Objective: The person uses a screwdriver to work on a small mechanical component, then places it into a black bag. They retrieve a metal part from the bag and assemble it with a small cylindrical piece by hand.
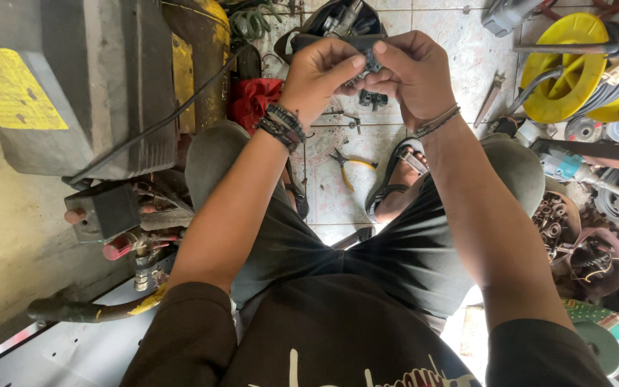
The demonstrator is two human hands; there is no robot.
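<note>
Seated posture, viewed from above; left hand (322, 72) and right hand (413, 72) raised together over the knees, fingertips of both pinched shut on a small dark metal part (372, 63), held between them in the air above the pale tiled floor (460, 50).

Risk, as judged: slip of the small dark metal part out of so narrow a fingertip pinch, with a fall to the tiles among loose tools, or into the open dark tool bag (338, 18) just beyond the hands. A second dark piece (372, 98) directly below, easily confused with a dropped one. Yellow-handled pliers (349, 163) between the sandalled feet, close to a heel.

Room for movement: tight at both sides. Grey metal machine casing (73, 86) with black cable (166, 122) hard by the left knee; yellow cable reel (574, 68) and a bin of rusty metal scraps (557, 218) beside the right knee. Open space mainly straight ahead, on the tiles between the feet.
</note>
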